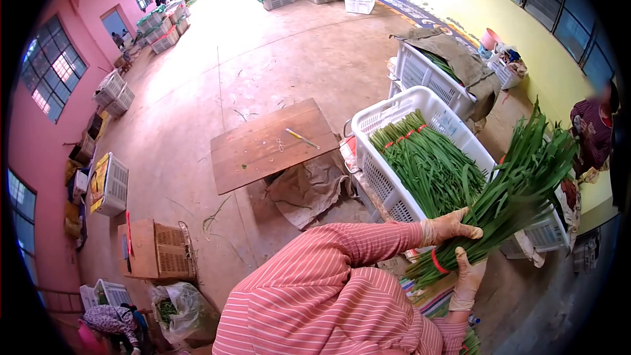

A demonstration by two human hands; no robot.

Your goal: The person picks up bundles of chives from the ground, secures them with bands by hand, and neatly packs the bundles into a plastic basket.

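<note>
A large bundle of long green leafy stalks [519, 181] lies across both hands, with a red band [439, 261] round its stem end. My left hand [450, 227], in a pale glove, grips the bundle from the upper left side. Lower down, my right hand [468, 276], also gloved, holds its underside near the red band. Just beyond my left hand stands a white plastic crate [368, 117] holding more green stalks [427, 164] tied with red bands. The bundle's leafy end hangs over the crate's right edge.
A wooden board [263, 148] with a pen-like tool stands left of the crate. Behind is another crate [427, 75] under a cloth. A cardboard box [158, 250] and a plastic bag [184, 312] are at lower left. One person [591, 125] is at the right, another [115, 322] at lower left.
</note>
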